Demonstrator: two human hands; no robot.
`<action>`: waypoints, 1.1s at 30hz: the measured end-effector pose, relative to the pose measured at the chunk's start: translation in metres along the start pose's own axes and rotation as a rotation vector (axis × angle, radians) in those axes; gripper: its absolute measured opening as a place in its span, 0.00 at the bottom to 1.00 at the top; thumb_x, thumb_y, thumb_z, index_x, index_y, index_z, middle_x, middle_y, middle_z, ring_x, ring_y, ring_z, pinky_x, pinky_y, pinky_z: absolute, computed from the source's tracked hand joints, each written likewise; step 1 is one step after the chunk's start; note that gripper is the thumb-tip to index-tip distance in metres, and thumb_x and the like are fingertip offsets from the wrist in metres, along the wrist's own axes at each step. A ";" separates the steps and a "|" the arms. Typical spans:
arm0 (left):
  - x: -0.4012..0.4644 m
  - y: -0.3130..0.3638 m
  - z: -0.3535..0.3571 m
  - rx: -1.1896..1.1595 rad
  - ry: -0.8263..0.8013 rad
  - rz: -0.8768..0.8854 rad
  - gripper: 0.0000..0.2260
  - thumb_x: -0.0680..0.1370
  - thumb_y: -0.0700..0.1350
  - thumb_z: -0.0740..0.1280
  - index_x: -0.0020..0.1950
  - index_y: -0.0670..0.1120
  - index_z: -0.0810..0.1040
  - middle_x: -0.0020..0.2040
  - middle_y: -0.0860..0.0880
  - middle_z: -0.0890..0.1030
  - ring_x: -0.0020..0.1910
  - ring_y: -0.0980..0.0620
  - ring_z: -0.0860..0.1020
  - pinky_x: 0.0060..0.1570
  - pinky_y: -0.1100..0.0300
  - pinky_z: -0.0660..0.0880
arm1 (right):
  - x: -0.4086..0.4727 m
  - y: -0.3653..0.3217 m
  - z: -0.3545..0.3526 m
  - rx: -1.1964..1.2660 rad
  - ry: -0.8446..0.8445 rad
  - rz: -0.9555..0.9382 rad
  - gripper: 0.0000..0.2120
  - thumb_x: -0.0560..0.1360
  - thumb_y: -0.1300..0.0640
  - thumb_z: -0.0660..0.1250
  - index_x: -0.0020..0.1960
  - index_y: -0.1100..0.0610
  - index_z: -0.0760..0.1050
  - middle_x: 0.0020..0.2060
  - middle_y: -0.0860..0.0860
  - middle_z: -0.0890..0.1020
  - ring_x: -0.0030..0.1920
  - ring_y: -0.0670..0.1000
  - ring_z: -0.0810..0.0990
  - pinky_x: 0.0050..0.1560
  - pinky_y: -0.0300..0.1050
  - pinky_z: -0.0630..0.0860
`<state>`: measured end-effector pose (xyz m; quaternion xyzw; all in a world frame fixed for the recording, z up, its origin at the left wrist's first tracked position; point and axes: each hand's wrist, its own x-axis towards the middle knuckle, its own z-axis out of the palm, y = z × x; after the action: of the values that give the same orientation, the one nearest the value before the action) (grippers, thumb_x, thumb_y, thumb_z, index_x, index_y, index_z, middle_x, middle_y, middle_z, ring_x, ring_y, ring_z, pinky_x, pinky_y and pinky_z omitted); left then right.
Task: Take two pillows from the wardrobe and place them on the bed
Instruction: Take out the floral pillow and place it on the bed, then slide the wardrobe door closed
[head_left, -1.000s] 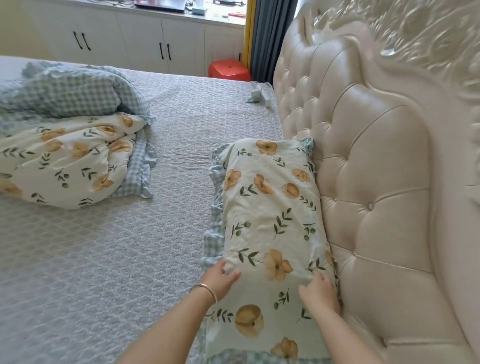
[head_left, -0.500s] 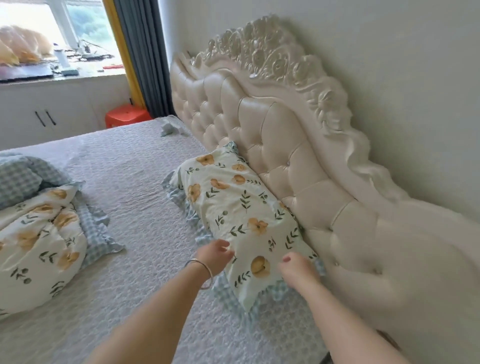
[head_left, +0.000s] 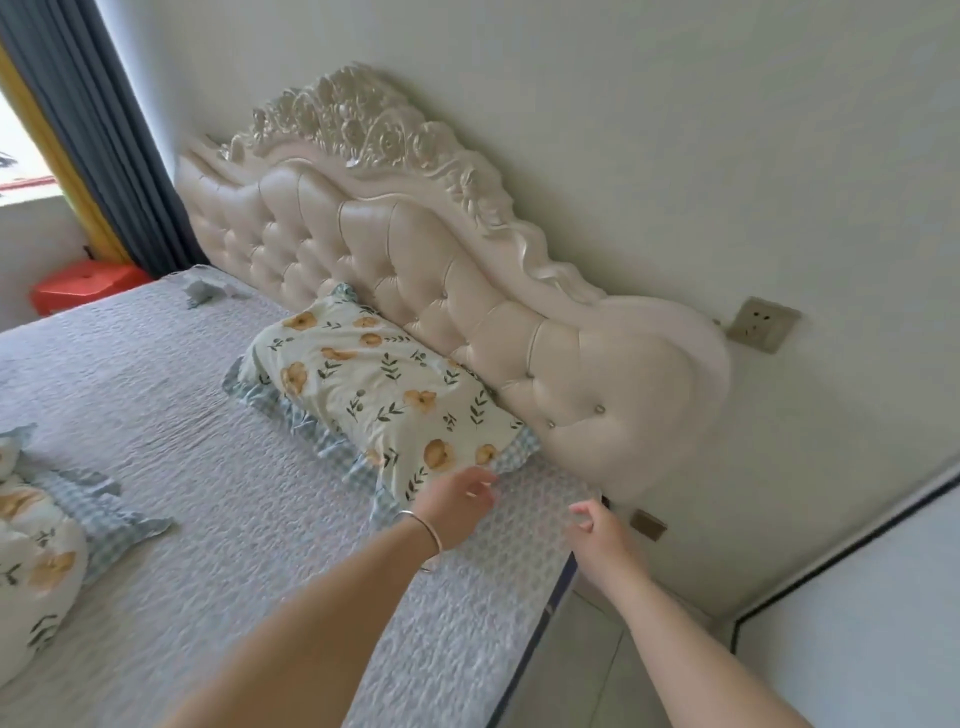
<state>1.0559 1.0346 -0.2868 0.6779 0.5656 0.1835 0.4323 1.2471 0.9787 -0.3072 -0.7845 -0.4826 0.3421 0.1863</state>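
A floral pillow (head_left: 384, 395) with a blue checked frill lies on the grey quilted bed (head_left: 171, 467), pressed against the tufted cream headboard (head_left: 467, 301). My left hand (head_left: 457, 501), with a bracelet at the wrist, hovers just off the pillow's near corner, fingers spread and holding nothing. My right hand (head_left: 602, 530) is over the bed's corner, away from the pillow, fingers loosely curled and empty. A second bundle in the same floral fabric (head_left: 36, 551) lies at the left edge of the bed; I cannot tell whether it is a pillow.
The bed's edge (head_left: 556, 592) runs down to a tiled floor at the lower right. A wall socket (head_left: 761, 323) is beside the headboard. A red stool (head_left: 83, 286) and a dark curtain (head_left: 104, 130) stand at the far left by the window.
Both hands have come off the pillow and pulled back toward the bed's corner. The view has swung right and up, showing more wall and floor.
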 end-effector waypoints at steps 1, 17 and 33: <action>-0.013 0.002 0.007 -0.006 0.001 0.008 0.15 0.79 0.43 0.62 0.65 0.45 0.75 0.55 0.47 0.79 0.46 0.54 0.74 0.41 0.67 0.71 | -0.013 0.007 0.001 -0.008 0.019 -0.013 0.15 0.78 0.53 0.57 0.64 0.52 0.70 0.55 0.51 0.77 0.41 0.47 0.74 0.34 0.39 0.70; -0.218 0.014 0.059 0.136 -0.354 0.456 0.13 0.79 0.41 0.61 0.63 0.47 0.76 0.49 0.51 0.79 0.50 0.51 0.79 0.52 0.61 0.75 | -0.304 0.087 0.051 0.335 0.531 0.191 0.10 0.77 0.56 0.59 0.53 0.52 0.77 0.44 0.50 0.83 0.44 0.52 0.81 0.43 0.44 0.75; -0.456 0.027 0.112 0.143 -0.601 0.786 0.13 0.78 0.44 0.62 0.62 0.52 0.75 0.49 0.56 0.78 0.43 0.60 0.77 0.42 0.68 0.72 | -0.589 0.097 0.096 0.383 0.850 0.246 0.08 0.76 0.57 0.59 0.47 0.49 0.77 0.36 0.48 0.82 0.40 0.50 0.81 0.46 0.46 0.79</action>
<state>1.0212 0.5703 -0.2188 0.8906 0.1288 0.0899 0.4267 1.0621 0.4091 -0.2243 -0.8576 -0.1957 0.0933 0.4664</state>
